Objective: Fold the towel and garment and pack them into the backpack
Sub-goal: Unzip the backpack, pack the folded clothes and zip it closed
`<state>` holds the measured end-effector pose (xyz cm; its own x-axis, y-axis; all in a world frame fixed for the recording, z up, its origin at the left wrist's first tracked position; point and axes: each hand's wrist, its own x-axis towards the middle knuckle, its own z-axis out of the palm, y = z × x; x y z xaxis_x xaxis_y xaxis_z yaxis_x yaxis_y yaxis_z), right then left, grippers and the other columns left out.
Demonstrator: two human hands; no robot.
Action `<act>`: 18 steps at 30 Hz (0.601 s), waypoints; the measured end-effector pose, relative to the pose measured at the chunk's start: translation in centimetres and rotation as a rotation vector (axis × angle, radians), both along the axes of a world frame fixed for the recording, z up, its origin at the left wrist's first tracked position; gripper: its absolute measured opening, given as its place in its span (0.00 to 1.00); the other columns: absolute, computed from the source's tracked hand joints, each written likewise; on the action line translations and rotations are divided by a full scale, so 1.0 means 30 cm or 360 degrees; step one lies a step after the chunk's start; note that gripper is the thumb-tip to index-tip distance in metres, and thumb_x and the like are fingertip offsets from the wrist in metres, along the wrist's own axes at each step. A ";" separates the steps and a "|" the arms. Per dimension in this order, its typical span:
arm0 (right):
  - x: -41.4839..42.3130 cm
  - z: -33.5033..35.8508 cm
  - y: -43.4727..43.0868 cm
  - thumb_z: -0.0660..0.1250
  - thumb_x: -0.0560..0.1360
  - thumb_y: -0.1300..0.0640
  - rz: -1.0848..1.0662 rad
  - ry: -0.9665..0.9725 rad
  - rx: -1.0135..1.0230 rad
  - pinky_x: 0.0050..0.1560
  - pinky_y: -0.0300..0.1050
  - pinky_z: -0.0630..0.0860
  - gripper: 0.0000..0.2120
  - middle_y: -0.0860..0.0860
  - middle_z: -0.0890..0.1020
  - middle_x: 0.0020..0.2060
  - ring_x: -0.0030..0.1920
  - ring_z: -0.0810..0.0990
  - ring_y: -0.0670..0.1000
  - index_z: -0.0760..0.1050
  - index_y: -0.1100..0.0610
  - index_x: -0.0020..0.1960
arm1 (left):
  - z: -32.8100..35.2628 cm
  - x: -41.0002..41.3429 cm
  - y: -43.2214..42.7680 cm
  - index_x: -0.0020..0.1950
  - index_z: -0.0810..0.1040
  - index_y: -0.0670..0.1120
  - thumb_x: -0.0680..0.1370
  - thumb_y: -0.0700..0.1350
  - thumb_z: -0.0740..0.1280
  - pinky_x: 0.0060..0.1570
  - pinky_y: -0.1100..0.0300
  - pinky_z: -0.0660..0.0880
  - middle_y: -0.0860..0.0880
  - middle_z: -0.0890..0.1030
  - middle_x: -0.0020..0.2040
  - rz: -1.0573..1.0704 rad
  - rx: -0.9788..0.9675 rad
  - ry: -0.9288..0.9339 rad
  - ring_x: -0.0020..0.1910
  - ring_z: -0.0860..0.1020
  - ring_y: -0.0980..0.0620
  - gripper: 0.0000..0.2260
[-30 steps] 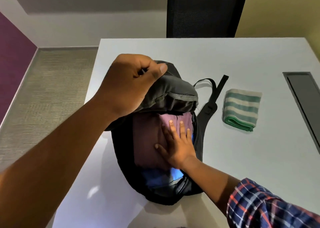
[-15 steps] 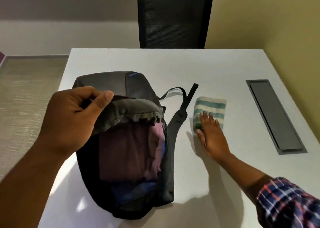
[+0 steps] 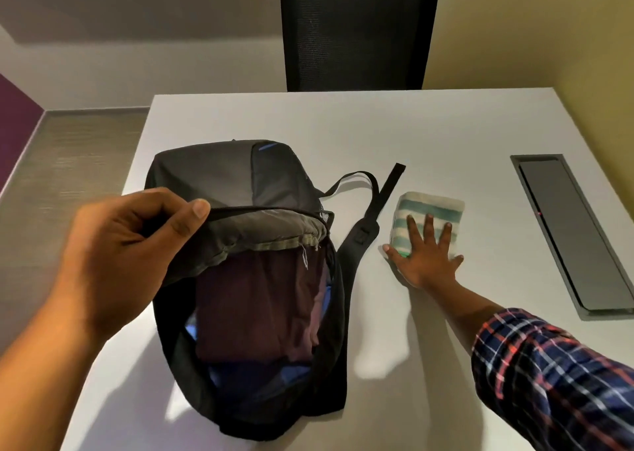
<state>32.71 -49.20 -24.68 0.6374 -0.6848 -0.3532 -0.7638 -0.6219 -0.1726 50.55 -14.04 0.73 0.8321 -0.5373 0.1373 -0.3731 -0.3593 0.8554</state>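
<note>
At left of frame, the left hand [image 3: 127,261] pinches the backpack's flap [image 3: 247,234] between curled fingers and thumb, lifting it. At centre, the backpack [image 3: 219,176] lies open on the table [image 3: 308,124], the folded maroon garment [image 3: 257,303] inside. Right of centre, the right hand [image 3: 425,255] rests on the folded striped towel [image 3: 432,207], fingers straight and spread.

1. The right hand [image 3: 425,261] has left the garment [image 3: 260,299] inside the backpack [image 3: 219,176].
2. It now lies flat on the folded towel [image 3: 432,207], its fingers [image 3: 429,227] spread wider across the stripes.
</note>
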 end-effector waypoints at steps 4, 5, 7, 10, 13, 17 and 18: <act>0.003 -0.036 0.014 0.56 0.75 0.31 0.0047 -0.0071 -0.0104 0.67 0.78 0.53 0.41 0.51 0.39 0.80 0.77 0.35 0.64 0.39 0.42 0.79 | 0.006 0.006 -0.007 0.37 0.81 0.52 0.68 0.70 0.67 0.26 0.58 0.73 0.49 0.77 0.28 0.0056 -0.0106 0.0100 0.24 0.74 0.43 0.21; 0.002 -0.039 0.014 0.57 0.77 0.35 0.0049 -0.0103 -0.0118 0.68 0.77 0.55 0.38 0.52 0.41 0.80 0.77 0.37 0.65 0.42 0.43 0.80 | 0.007 0.009 -0.009 0.37 0.81 0.52 0.67 0.71 0.68 0.27 0.59 0.73 0.49 0.77 0.28 0.0061 -0.0135 0.0152 0.23 0.73 0.44 0.22; -0.006 -0.046 0.012 0.62 0.79 0.43 0.0072 -0.0159 -0.0138 0.70 0.75 0.57 0.37 0.54 0.45 0.80 0.78 0.39 0.66 0.46 0.47 0.80 | -0.003 0.022 -0.009 0.38 0.81 0.49 0.66 0.71 0.69 0.28 0.55 0.74 0.48 0.76 0.27 0.0069 -0.0165 0.0228 0.23 0.73 0.43 0.24; -0.021 -0.050 0.000 0.67 0.78 0.52 0.0066 -0.0242 -0.0084 0.72 0.70 0.59 0.39 0.55 0.48 0.80 0.78 0.40 0.64 0.48 0.51 0.80 | -0.009 0.030 -0.008 0.39 0.80 0.46 0.66 0.71 0.70 0.27 0.52 0.74 0.43 0.74 0.27 0.0060 -0.0137 0.0277 0.23 0.72 0.40 0.27; -0.029 -0.036 0.009 0.65 0.79 0.58 -0.0059 -0.0400 0.0082 0.76 0.62 0.52 0.38 0.54 0.47 0.80 0.79 0.39 0.59 0.47 0.55 0.80 | 0.007 0.019 -0.011 0.39 0.80 0.46 0.67 0.71 0.68 0.27 0.56 0.74 0.44 0.75 0.27 0.0023 -0.0077 0.0233 0.22 0.73 0.42 0.26; -0.074 0.001 0.086 0.61 0.81 0.60 -0.0302 -0.0747 0.0281 0.77 0.60 0.49 0.32 0.55 0.50 0.80 0.79 0.42 0.58 0.48 0.57 0.80 | 0.041 -0.002 -0.029 0.39 0.82 0.47 0.75 0.56 0.69 0.29 0.49 0.78 0.46 0.81 0.32 -0.0034 -0.0076 0.0047 0.31 0.79 0.39 0.13; -0.090 0.019 0.116 0.59 0.82 0.59 -0.0352 -0.0824 0.0335 0.77 0.60 0.50 0.31 0.55 0.51 0.80 0.79 0.44 0.57 0.47 0.57 0.80 | 0.050 -0.007 -0.038 0.38 0.82 0.47 0.75 0.52 0.69 0.29 0.51 0.77 0.47 0.81 0.32 -0.0058 -0.0068 -0.0004 0.31 0.79 0.42 0.11</act>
